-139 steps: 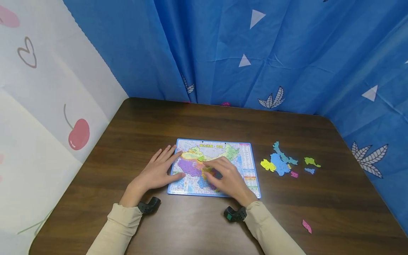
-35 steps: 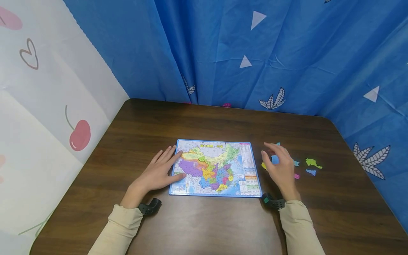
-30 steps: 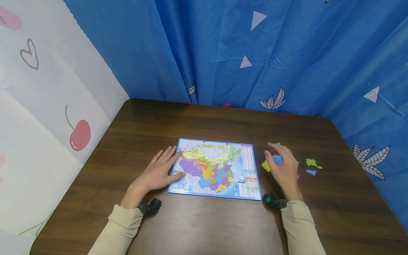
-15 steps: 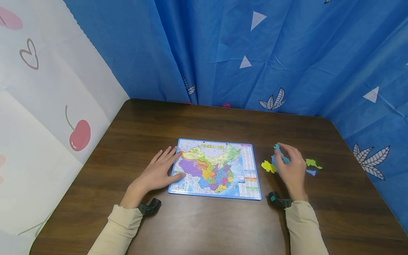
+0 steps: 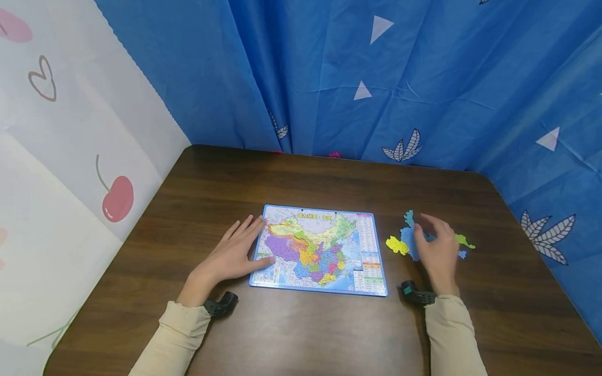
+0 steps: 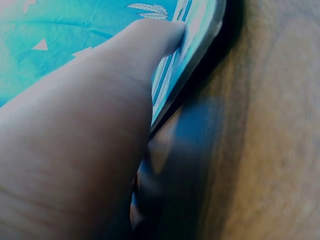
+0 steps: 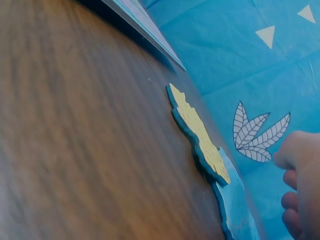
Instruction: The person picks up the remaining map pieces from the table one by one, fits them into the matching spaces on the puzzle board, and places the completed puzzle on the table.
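The right hand (image 5: 439,253) arches over the teal piece (image 5: 409,218), thumb and fingers parted, seemingly empty, though partly hidden; the piece's long axis slants far-left, past the thumb. The left hand (image 5: 231,255) spreads on the board (image 5: 364,240), which lies lengthwise left to right.

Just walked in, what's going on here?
A person's left hand rests on the left edge of a map puzzle board. To the board's right, the right hand partly covers a blue piece and a teal piece, near a yellow piece. Whether it grips anything is hidden.
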Demonstrator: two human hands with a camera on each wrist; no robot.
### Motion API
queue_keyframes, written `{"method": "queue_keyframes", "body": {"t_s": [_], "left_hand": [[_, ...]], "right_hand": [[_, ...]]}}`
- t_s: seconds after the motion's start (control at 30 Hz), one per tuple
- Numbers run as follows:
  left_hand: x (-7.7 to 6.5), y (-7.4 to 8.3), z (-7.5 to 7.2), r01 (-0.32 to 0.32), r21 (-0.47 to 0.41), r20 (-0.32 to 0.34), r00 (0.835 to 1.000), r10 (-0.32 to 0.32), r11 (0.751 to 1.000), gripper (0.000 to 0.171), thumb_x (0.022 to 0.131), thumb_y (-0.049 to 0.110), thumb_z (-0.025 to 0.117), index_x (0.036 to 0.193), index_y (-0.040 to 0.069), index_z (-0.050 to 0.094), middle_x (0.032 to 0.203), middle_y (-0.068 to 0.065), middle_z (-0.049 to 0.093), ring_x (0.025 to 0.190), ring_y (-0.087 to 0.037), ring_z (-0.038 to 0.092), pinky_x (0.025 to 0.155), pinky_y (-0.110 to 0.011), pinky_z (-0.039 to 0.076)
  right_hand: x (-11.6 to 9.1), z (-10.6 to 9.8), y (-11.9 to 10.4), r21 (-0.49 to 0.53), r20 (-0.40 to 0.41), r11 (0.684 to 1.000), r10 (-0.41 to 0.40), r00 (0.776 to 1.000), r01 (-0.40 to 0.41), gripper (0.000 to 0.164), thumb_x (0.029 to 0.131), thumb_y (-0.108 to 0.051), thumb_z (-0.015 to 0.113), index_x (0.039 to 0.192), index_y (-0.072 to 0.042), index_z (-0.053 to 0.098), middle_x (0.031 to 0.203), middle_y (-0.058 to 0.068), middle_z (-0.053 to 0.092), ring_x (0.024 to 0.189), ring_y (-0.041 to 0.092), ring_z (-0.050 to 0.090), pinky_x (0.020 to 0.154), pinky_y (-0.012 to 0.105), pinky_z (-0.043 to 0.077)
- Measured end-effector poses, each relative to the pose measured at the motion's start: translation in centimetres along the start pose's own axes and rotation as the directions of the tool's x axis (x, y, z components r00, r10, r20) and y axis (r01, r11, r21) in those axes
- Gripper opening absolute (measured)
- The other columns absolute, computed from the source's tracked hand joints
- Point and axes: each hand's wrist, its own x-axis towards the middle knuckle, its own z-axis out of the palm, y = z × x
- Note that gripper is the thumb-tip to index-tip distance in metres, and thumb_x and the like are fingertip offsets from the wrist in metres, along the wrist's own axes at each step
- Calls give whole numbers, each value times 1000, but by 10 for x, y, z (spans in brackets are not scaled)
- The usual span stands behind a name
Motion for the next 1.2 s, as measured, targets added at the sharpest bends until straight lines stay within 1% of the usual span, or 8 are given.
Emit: {"method": "queue_keyframes", "body": {"t_s": [0.17, 0.3, 0.5, 0.7, 0.9, 1.2], "left_hand": [[2, -3, 0, -8, 13, 11, 1000, 7, 1000, 103, 85, 70, 66, 163, 14, 31, 172, -8, 22, 160, -33, 12, 129, -58, 8], [3, -4, -1, -10, 18, 16, 1000, 10, 1000, 103, 85, 71, 66, 163, 13, 31, 172, -7, 21, 161, -32, 12, 129, -57, 8], [4, -4, -3, -13, 11, 24, 1000, 13, 1000, 103, 84, 72, 66, 162, 14, 34, 172, -7, 21, 161, -33, 11, 129, -57, 7], [4, -4, -5, -17, 5, 29, 999, 16, 1000, 102, 82, 73, 67, 161, 15, 36, 172, -7, 22, 160, -34, 11, 129, -57, 7], [6, -6, -6, -21, 10, 34, 999, 21, 1000, 103, 81, 74, 68, 161, 17, 37, 172, -6, 22, 160, -34, 11, 128, -58, 7], [8, -9, -6, -20, 21, 39, 999, 19, 1000, 105, 79, 77, 67, 161, 19, 37, 172, -7, 22, 160, -34, 11, 128, -59, 8]], "right_hand": [[1, 0, 1, -46, 27, 998, 48, 998, -47, 40, 101, -23, 64, 138, -7, 64, 145, 18, 59, 131, 43, 54, 109, 64, 42], [0, -1, 0, -66, 56, 995, 77, 995, -73, 40, 102, -22, 63, 139, -6, 64, 145, 19, 59, 132, 44, 52, 112, 66, 38], [2, 0, 3, -100, 98, 993, 75, 992, -65, 39, 100, -16, 64, 136, -3, 64, 141, 23, 60, 127, 45, 52, 108, 66, 39], [4, 1, 5, -118, 137, 990, 95, 986, -79, 40, 100, -18, 64, 137, -3, 64, 143, 23, 59, 128, 45, 51, 107, 67, 39], [4, 2, 3, -122, 156, 989, 107, 982, -88, 40, 101, -20, 65, 137, -3, 64, 143, 25, 58, 129, 47, 50, 108, 69, 37], [5, 3, 2, -158, 157, 984, 104, 982, -79, 38, 102, -18, 62, 136, -1, 64, 138, 27, 61, 126, 48, 52, 107, 67, 39]]}}
